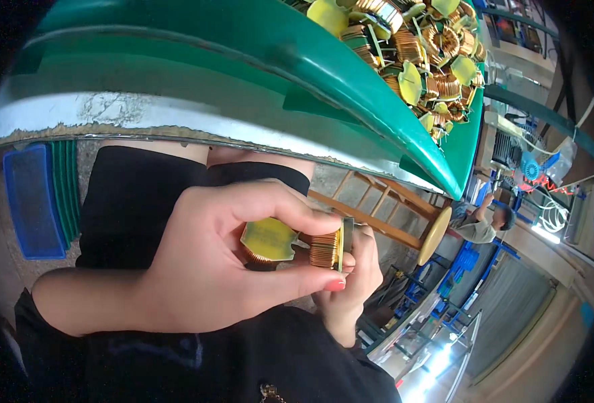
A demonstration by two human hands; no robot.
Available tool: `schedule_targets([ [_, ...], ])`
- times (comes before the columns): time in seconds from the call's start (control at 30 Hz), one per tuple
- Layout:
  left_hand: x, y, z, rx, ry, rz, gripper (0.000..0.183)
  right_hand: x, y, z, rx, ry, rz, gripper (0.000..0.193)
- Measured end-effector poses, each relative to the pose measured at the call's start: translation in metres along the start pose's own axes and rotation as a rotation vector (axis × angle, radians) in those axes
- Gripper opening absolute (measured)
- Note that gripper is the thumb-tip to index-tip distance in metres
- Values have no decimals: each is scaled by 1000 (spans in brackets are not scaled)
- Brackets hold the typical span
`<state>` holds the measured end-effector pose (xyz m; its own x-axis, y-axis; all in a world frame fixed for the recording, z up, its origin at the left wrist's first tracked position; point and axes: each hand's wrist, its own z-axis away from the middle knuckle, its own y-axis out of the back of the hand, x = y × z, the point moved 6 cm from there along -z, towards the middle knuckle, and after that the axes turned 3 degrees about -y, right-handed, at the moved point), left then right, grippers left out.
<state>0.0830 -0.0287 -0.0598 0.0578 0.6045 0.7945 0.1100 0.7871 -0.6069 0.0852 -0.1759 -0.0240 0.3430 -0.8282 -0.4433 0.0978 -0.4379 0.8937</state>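
Between the thumb and forefinger of my left hand [223, 248] is a toroidal copper-wire coil [325, 250] with a thin flat board on its right end. A second coil with a yellow base plate [268, 240] sits inside the curl of the same hand, against the palm. My right hand [358, 279] is behind and to the right, its fingers bent up against the board end of the first coil. Part of the right hand's grip is hidden by the coil and my left hand. Both hands are over my lap, below the table edge.
A green tray [350, 94] on the white, chipped-edge table [119, 111] holds a heap of similar coils [407, 50]. Blue and green crates [35, 201] stand at left. A wooden stool [434, 235] is at right, with a person [478, 230] farther off.
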Motion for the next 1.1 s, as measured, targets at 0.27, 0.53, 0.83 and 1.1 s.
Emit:
schedule_targets([
  [0.27, -2, 0, 2, 12, -18, -17, 41, 4, -3, 6, -16, -25, 79, 34],
  [0.53, 1, -3, -2, -4, -55, -42, 39, 27, -4, 15, 53, -149, -276, 27],
  [0.83, -6, -2, 0, 21, 24, -55, 39, 16, -5, 8, -13, -114, -9, 29],
  [1.1, -5, -4, -3, 16, 31, -65, 40, 27, -5, 14, 21, -243, -280, 40],
])
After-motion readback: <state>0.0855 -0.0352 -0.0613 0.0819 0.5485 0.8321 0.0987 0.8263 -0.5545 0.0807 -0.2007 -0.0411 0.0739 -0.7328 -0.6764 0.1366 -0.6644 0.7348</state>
